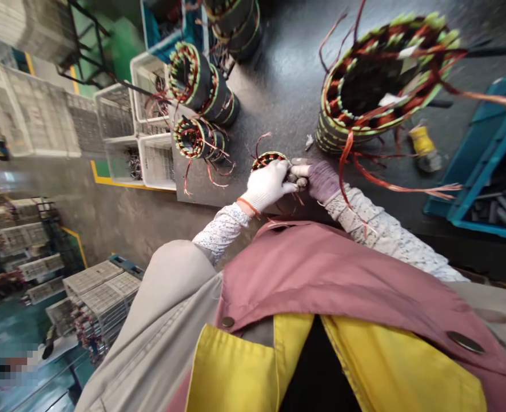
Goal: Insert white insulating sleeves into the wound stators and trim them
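My left hand (267, 184), in a white knit glove, grips a small wound stator (267, 162) with red and green windings and copper lead wires. My right hand (299, 176), gloved with a purple cuff, is closed beside the left glove at the stator's edge, and whatever its fingers pinch is hidden. Loose copper leads hang below both hands. On the dark workbench (278, 97) beyond them stand stacked stators (199, 137) to the left. A much larger wound stator (385, 74) with long copper leads stands to the right.
White plastic crates (156, 160) stand along the bench's left edge, above a floor with yellow markings (107, 180). A blue crate (488, 183) of dark parts sits at the right. A yellow-handled tool (422, 142) lies near the large stator. My pink and yellow apron (321, 274) fills the bottom.
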`<state>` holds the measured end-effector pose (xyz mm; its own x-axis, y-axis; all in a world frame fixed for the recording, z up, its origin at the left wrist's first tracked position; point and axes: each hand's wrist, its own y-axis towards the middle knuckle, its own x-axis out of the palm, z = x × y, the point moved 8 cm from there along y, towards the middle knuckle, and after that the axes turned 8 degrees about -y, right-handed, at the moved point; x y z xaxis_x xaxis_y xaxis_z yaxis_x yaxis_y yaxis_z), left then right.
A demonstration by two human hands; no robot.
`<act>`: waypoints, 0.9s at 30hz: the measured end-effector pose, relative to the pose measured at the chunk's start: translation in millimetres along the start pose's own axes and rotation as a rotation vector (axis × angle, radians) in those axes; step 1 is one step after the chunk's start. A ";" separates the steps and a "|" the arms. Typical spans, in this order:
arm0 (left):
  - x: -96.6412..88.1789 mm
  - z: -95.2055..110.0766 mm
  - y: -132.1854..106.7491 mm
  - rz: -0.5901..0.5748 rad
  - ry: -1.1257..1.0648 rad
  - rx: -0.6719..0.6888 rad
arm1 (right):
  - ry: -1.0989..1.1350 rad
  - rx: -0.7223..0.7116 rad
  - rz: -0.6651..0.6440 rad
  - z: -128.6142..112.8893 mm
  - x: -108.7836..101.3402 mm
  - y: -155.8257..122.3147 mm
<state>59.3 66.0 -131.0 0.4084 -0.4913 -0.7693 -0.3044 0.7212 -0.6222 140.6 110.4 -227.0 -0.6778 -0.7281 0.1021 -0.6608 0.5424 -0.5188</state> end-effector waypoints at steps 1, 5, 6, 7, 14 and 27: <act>0.1 4.0 0.4 -0.027 0.053 -0.014 | -0.031 0.009 0.020 0.2 -4.2 -0.5; -2.4 19.4 7.5 -0.109 0.188 -0.052 | -0.223 -0.025 0.077 -5.6 -18.1 0.5; -3.0 22.0 9.3 -0.127 0.208 -0.057 | -0.239 -0.026 0.063 -6.6 -17.0 1.8; -3.6 23.8 10.6 -0.141 0.224 -0.059 | -0.237 -0.017 0.044 -6.7 -14.3 3.4; -2.0 19.2 10.1 -0.157 0.318 -0.044 | -0.126 -0.056 0.052 -11.5 -0.3 13.7; -5.3 -11.8 22.9 -0.028 -0.120 -0.006 | -0.406 -0.089 0.023 -7.4 8.5 8.7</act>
<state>40.0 79.4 -142.9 0.5165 -0.4492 -0.7291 -0.2964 0.7050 -0.6443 126.8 112.1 -224.3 -0.5223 -0.8119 -0.2607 -0.6845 0.5815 -0.4396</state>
